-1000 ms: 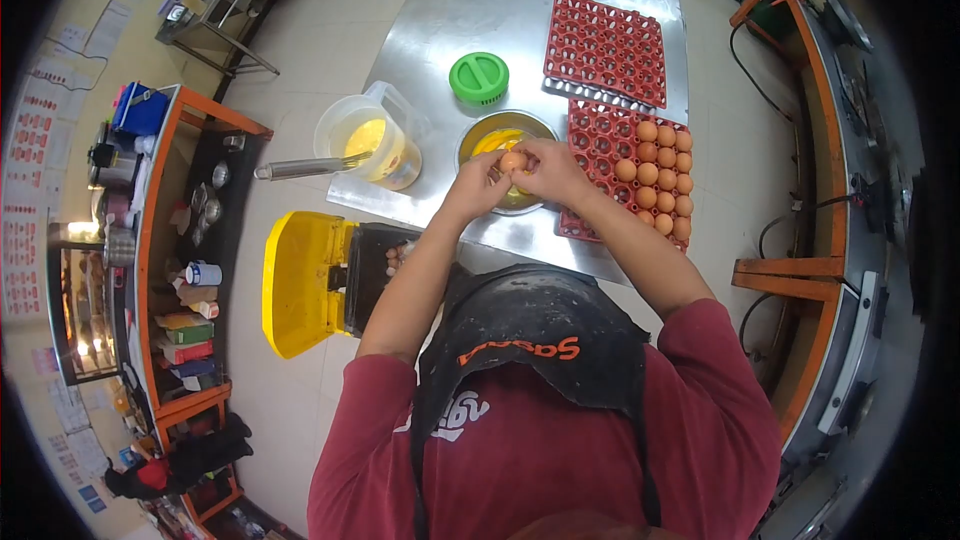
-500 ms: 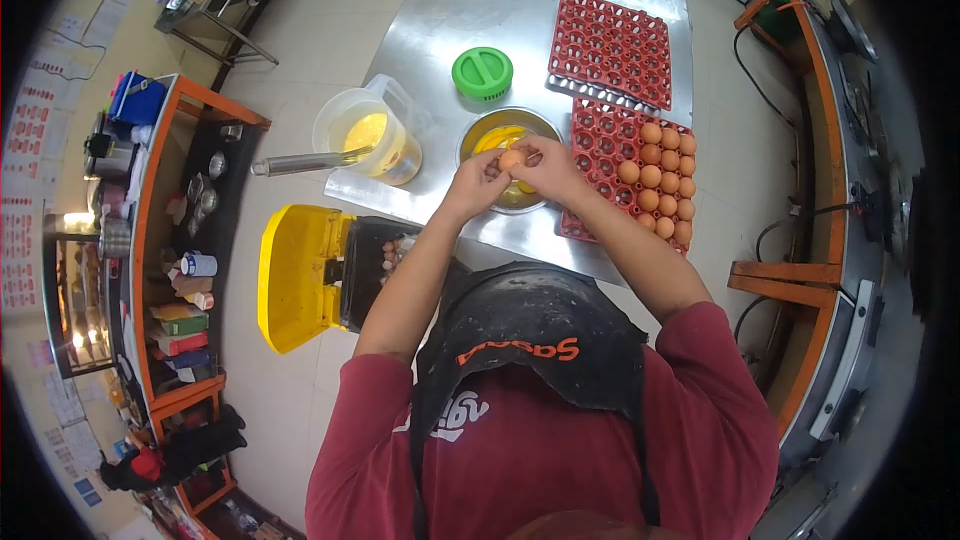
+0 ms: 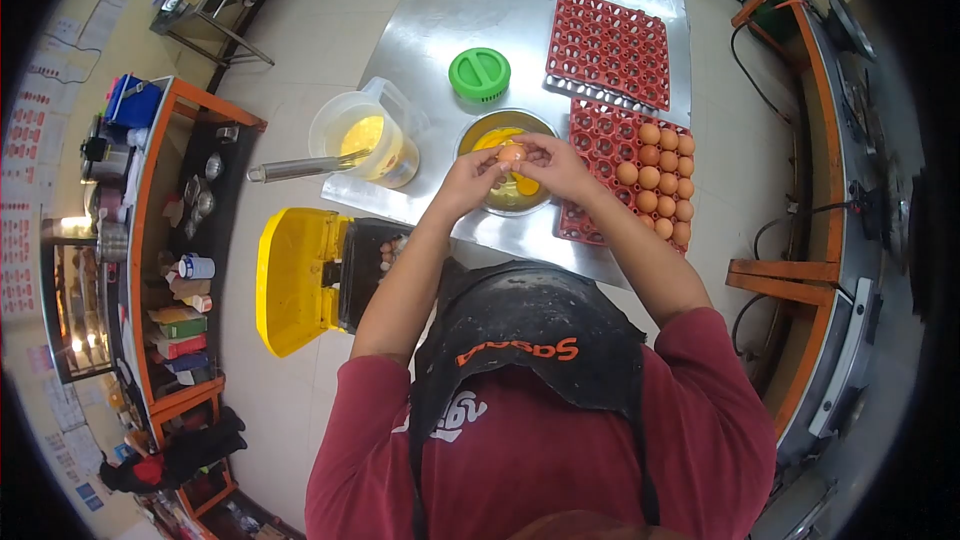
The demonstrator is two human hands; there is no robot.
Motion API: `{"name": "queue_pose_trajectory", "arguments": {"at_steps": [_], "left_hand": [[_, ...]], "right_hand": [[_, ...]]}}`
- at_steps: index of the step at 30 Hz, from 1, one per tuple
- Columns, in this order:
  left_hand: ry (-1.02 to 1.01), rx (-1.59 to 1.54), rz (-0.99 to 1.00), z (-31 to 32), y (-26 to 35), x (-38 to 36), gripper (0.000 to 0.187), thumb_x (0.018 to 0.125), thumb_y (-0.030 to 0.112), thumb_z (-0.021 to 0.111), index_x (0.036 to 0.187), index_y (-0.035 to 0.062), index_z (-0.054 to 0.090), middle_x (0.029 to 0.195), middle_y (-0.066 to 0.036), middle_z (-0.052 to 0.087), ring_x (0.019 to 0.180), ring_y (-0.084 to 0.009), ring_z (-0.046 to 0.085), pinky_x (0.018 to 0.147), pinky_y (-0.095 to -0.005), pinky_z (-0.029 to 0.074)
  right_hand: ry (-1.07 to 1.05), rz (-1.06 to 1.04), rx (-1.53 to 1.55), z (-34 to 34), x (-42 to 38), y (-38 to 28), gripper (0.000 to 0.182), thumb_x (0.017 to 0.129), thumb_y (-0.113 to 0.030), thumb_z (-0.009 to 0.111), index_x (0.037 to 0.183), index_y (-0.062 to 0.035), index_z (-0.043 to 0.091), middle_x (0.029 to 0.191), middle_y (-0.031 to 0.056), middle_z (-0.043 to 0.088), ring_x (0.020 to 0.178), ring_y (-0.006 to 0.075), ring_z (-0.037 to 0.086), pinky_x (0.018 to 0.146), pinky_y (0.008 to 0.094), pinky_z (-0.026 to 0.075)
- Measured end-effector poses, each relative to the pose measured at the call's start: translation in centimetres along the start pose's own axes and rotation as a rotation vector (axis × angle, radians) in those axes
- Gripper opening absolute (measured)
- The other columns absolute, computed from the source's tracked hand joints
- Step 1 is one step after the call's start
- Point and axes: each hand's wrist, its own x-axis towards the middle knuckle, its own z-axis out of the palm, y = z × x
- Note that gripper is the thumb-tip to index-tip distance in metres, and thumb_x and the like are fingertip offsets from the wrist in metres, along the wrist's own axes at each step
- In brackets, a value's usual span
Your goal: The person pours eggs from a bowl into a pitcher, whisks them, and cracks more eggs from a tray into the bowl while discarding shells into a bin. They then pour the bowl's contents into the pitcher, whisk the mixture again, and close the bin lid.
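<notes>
Over a steel bowl (image 3: 463,145), my left hand (image 3: 474,181) and my right hand (image 3: 553,164) both hold one brown egg (image 3: 512,153) between their fingertips. Whether its shell is cracked is too small to tell. Yellow yolk and clear egg white lie in the bowl beneath. Right of the bowl, a red egg tray (image 3: 598,140) carries several brown eggs on its right side. To the left stands a clear plastic jug (image 3: 403,162) with yellow liquid and a metal whisk (image 3: 290,169) leaning out over its rim.
A green lid (image 3: 479,74) lies behind the bowl on the steel table (image 3: 440,40). Stacked red trays (image 3: 610,48) are at the back right. Below the table's left edge, a bin with a raised yellow lid (image 3: 290,280) holds eggshells. Orange-framed shelves (image 3: 150,240) stand at the left.
Both hands stay over the bowl with the egg; their fingers have shifted slightly around it, and more of the egg shows. The whole view has moved slightly.
</notes>
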Motion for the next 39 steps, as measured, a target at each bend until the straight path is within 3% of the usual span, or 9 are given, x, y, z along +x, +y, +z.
{"name": "queue_pose_trajectory", "arguments": {"at_steps": [6, 9, 12, 15, 25, 28, 33, 36, 39], "left_hand": [[-0.051, -0.043, -0.042, -0.3, -0.3, 0.8, 0.04, 0.097, 0.027, 0.069, 0.121, -0.0044, 0.066, 0.092, -0.004, 0.069, 0.077, -0.0077, 0.061, 0.071, -0.0234, 0.05], [-0.09, 0.153, -0.072, -0.4, 0.0, 1.1, 0.046, 0.098, 0.04, 0.064, 0.12, -0.0006, 0.069, 0.102, -0.012, 0.073, 0.089, -0.0174, 0.067, 0.082, -0.0329, 0.054], [-0.013, 0.2, 0.039, 0.1, -0.1, 0.8, 0.046, 0.099, 0.039, 0.062, 0.12, -0.0012, 0.068, 0.106, -0.016, 0.073, 0.096, -0.0235, 0.07, 0.086, -0.0367, 0.054], [0.044, 0.284, 0.144, 0.3, -0.6, 1.1, 0.032, 0.094, 0.021, 0.069, 0.111, -0.0057, 0.067, 0.077, -0.006, 0.065, 0.068, -0.0121, 0.059, 0.063, -0.0301, 0.048], [0.096, 0.238, 0.175, 0.5, -0.2, 1.3, 0.031, 0.092, 0.014, 0.064, 0.116, -0.0046, 0.068, 0.081, -0.008, 0.068, 0.07, -0.0122, 0.061, 0.066, -0.0291, 0.05], [0.109, 0.214, 0.158, 0.5, 1.3, 1.1, 0.032, 0.091, 0.013, 0.063, 0.119, -0.0037, 0.068, 0.084, -0.008, 0.069, 0.072, -0.0114, 0.062, 0.068, -0.0285, 0.051], [0.081, 0.203, 0.164, 0.0, 1.4, 1.5, 0.034, 0.091, 0.013, 0.064, 0.121, -0.0012, 0.068, 0.087, -0.011, 0.068, 0.076, -0.0152, 0.065, 0.071, -0.0297, 0.052], [0.085, 0.429, 0.372, -0.6, -0.4, 2.8, 0.036, 0.09, 0.012, 0.065, 0.124, 0.0005, 0.067, 0.09, -0.014, 0.066, 0.079, -0.0212, 0.065, 0.074, -0.0326, 0.053], [0.058, 0.43, 0.455, -1.7, -0.2, 4.0, 0.038, 0.089, 0.014, 0.068, 0.125, 0.0016, 0.067, 0.092, -0.017, 0.063, 0.08, -0.0257, 0.064, 0.075, -0.0345, 0.053]], "right_hand": [[-0.03, 0.02, -0.015, -0.2, 0.1, -1.0, 0.05, 0.085, -0.026, 0.079, 0.125, 0.002, 0.066, 0.113, 0.0125, 0.071, 0.101, 0.0181, 0.068, 0.09, 0.0311, 0.054], [-0.008, 0.025, -0.014, -0.1, 0.0, -1.2, 0.048, 0.084, -0.025, 0.079, 0.122, 0.0017, 0.068, 0.112, 0.0119, 0.072, 0.1, 0.0175, 0.068, 0.09, 0.0308, 0.054], [0.039, 0.016, 0.05, 0.4, 0.1, -0.3, 0.044, 0.084, -0.023, 0.079, 0.119, 0.0011, 0.069, 0.111, 0.0105, 0.072, 0.098, 0.0162, 0.068, 0.089, 0.0305, 0.054], [0.064, 0.002, 0.101, 0.7, 0.2, -0.8, 0.041, 0.084, -0.023, 0.078, 0.116, 0.0007, 0.07, 0.108, 0.0089, 0.073, 0.096, 0.0142, 0.067, 0.087, 0.0296, 0.054], [0.199, -0.144, -0.172, 1.1, 0.0, -1.1, 0.038, 0.082, -0.025, 0.079, 0.111, -0.0017, 0.073, 0.09, 0.0025, 0.069, 0.077, 0.0092, 0.058, 0.073, 0.0257, 0.051], [0.211, -0.149, -0.139, 1.0, 0.0, -1.5, 0.038, 0.081, -0.025, 0.079, 0.112, -0.0034, 0.073, 0.09, 0.0031, 0.069, 0.078, 0.009, 0.059, 0.073, 0.0259, 0.051], [0.196, -0.22, -0.186, -0.4, 0.4, -1.8, 0.037, 0.079, -0.021, 0.075, 0.113, -0.0054, 0.073, 0.097, 0.0082, 0.07, 0.082, 0.0157, 0.063, 0.076, 0.0302, 0.053], [0.175, -0.393, -0.357, -1.2, 0.7, -3.1, 0.035, 0.077, -0.011, 0.073, 0.112, -0.0037, 0.073, 0.103, 0.0084, 0.069, 0.088, 0.016, 0.066, 0.077, 0.0286, 0.053], [0.163, -0.507, -0.474, -2.1, 0.7, -6.2, 0.034, 0.076, -0.006, 0.072, 0.11, -0.0035, 0.073, 0.106, 0.0095, 0.069, 0.09, 0.0178, 0.068, 0.079, 0.0288, 0.054]]}}
